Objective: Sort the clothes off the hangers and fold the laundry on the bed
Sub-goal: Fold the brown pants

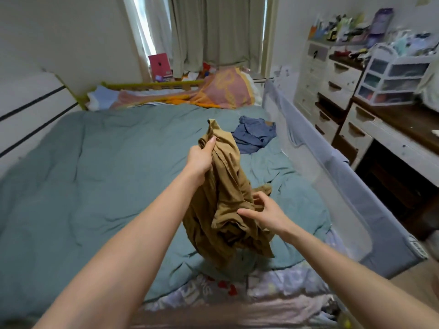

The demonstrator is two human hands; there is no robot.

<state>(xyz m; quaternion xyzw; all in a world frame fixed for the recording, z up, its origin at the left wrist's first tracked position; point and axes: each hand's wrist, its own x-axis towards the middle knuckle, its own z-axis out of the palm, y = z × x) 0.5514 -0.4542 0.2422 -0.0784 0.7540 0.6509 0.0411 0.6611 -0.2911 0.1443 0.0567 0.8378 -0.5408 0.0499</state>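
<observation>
Home bedroom: bed (pixel 71 162) with quilt, curtains (pixel 213 32), cluttered drawer unit (pixel 337 79).

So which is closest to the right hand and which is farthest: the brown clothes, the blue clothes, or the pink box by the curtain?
From the right hand, in the head view:
1. Brown garment: touching the fingers, held up over the bed by the left hand.
2. Blue garment: crumpled on the green duvet, farther up the bed near the rail.
3. Pink box: way back by the curtain, beyond the bed.
</observation>
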